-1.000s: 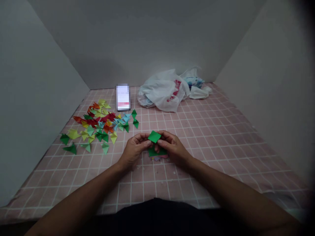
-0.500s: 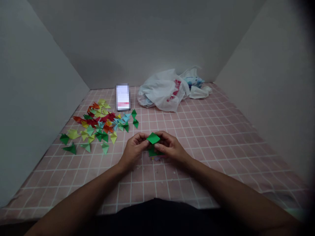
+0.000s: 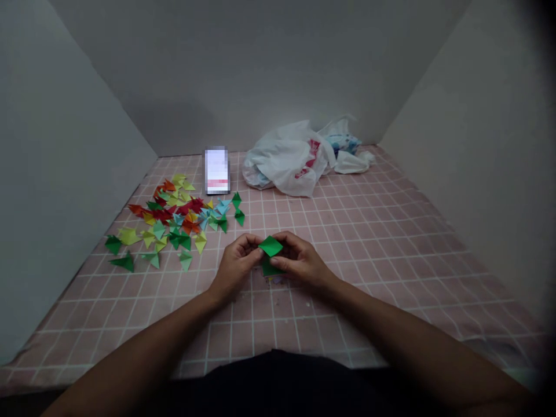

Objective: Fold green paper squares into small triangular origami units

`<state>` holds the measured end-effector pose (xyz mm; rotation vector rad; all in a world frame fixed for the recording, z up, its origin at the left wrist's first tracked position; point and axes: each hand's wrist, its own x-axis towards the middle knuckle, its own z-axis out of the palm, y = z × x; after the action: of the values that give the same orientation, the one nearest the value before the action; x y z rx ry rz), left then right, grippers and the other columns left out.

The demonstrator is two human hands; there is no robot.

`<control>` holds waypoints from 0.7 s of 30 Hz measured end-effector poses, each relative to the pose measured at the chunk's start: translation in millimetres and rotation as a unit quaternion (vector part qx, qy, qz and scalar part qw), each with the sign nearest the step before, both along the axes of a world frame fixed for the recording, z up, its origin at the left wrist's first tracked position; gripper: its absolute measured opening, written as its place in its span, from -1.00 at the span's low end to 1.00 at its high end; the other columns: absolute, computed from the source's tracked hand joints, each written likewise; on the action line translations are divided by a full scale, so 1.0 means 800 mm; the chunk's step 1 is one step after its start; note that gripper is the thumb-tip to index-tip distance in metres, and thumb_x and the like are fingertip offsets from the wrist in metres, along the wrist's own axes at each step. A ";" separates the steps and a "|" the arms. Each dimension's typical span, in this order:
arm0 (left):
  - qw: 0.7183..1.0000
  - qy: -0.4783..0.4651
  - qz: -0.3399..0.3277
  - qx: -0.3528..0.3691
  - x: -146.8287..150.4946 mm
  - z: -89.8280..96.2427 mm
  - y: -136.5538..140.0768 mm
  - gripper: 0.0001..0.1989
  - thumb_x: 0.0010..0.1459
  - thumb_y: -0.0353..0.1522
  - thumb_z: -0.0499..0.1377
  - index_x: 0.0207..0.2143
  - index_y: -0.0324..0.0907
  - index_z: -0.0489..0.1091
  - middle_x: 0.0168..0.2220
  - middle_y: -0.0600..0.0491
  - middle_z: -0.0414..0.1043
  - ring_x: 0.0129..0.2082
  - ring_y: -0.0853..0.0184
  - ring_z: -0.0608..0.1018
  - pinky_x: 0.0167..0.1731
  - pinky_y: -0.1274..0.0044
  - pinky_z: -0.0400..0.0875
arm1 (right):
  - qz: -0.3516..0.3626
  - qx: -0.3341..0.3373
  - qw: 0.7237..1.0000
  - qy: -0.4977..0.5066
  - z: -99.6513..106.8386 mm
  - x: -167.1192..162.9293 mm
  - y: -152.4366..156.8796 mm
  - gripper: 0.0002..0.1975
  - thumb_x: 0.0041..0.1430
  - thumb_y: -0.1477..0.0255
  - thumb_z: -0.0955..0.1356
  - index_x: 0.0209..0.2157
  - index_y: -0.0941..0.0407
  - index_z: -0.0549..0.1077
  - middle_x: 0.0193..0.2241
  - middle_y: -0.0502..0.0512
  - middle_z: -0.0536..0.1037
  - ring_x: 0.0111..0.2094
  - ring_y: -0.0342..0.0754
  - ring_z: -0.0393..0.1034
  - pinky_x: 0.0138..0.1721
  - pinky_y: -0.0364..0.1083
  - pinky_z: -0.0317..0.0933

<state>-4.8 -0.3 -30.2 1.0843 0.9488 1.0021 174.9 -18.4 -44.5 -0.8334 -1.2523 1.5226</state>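
Note:
A small green origami paper (image 3: 271,246), folded into a diamond, is held up between my two hands above the table. My left hand (image 3: 240,260) pinches its left corner between thumb and fingers. On the other side my right hand (image 3: 302,259) grips the right part, its thumb at the lower edge. Below the diamond lies a stack of square paper (image 3: 270,270) with a green sheet on top, partly hidden by my right hand. Edges of other colours peek out under that sheet.
Many folded paper cranes (image 3: 163,215) in red, orange, yellow, green and blue lie to the left. Behind them stands a lit phone (image 3: 217,171) with a blurred screen. White plastic bags (image 3: 286,159) rest by the back wall on the pink checked tablecloth (image 3: 369,243).
My right thumb has shifted slightly on the green paper, and the diamond sits a touch lower. Otherwise the hands and the things around them look the same.

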 end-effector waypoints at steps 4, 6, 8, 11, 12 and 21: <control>1.000 0.001 -0.002 -0.004 -0.001 0.000 0.000 -0.76 -0.03 -0.31 0.40 -0.33 -0.22 0.49 -0.40 0.09 0.49 -0.39 0.39 0.49 -0.31 0.54 0.37 | -0.021 0.013 0.999 -0.038 0.004 0.001 -0.001 -0.64 0.03 0.35 0.53 -0.14 0.06 0.46 -0.25 0.04 0.50 -0.28 -0.09 0.41 -0.25 -0.09 0.32; 1.000 0.003 -0.007 -0.005 0.000 0.000 -0.001 -0.76 -0.04 -0.32 0.41 -0.33 -0.22 0.50 -0.40 0.09 0.49 -0.38 0.39 0.49 -0.31 0.54 0.37 | -0.040 0.023 0.997 -0.067 0.007 0.002 -0.002 -0.73 0.08 0.33 0.50 -0.18 0.07 0.48 -0.29 0.03 0.50 -0.31 -0.09 0.40 -0.26 -0.08 0.31; 1.000 0.006 -0.011 -0.004 0.001 0.000 -0.001 -0.74 -0.08 -0.33 0.44 -0.34 -0.22 0.50 -0.41 0.10 0.49 -0.39 0.39 0.49 -0.31 0.55 0.38 | -0.058 0.032 0.994 -0.088 0.009 0.003 -0.003 -0.82 0.14 0.32 0.47 -0.25 0.08 0.50 -0.35 0.00 0.49 -0.36 -0.11 0.37 -0.29 -0.09 0.29; 1.000 0.005 -0.020 -0.005 0.002 -0.002 -0.002 -0.72 -0.08 -0.33 0.45 -0.33 -0.21 0.50 -0.39 0.09 0.51 -0.38 0.38 0.52 -0.31 0.53 0.41 | -0.091 0.044 0.988 -0.116 0.010 0.004 -0.004 -0.87 0.18 0.32 0.44 -0.32 0.08 0.51 -0.42 -0.02 0.47 -0.41 -0.13 0.33 -0.34 -0.11 0.25; 1.000 0.002 -0.024 -0.005 0.002 -0.003 -0.002 -0.72 -0.07 -0.32 0.45 -0.32 -0.21 0.50 -0.39 0.08 0.52 -0.38 0.38 0.53 -0.31 0.53 0.43 | -0.100 0.045 0.987 -0.121 0.010 0.004 -0.005 -0.86 0.19 0.31 0.43 -0.33 0.09 0.51 -0.43 -0.02 0.47 -0.42 -0.13 0.33 -0.35 -0.11 0.24; 1.000 0.011 -0.002 0.008 0.003 0.000 -0.004 -0.74 -0.04 -0.28 0.45 -0.34 -0.22 0.52 -0.44 0.10 0.50 -0.44 0.41 0.50 -0.39 0.56 0.41 | -0.095 0.031 0.991 -0.094 0.009 0.003 -0.006 -0.84 0.16 0.31 0.46 -0.33 0.10 0.50 -0.45 -0.03 0.46 -0.46 -0.16 0.30 -0.42 -0.14 0.21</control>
<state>-2.3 -3.9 -30.3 1.1119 0.9566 0.9972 177.2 -22.8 -37.6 -1.0433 -1.3091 1.2696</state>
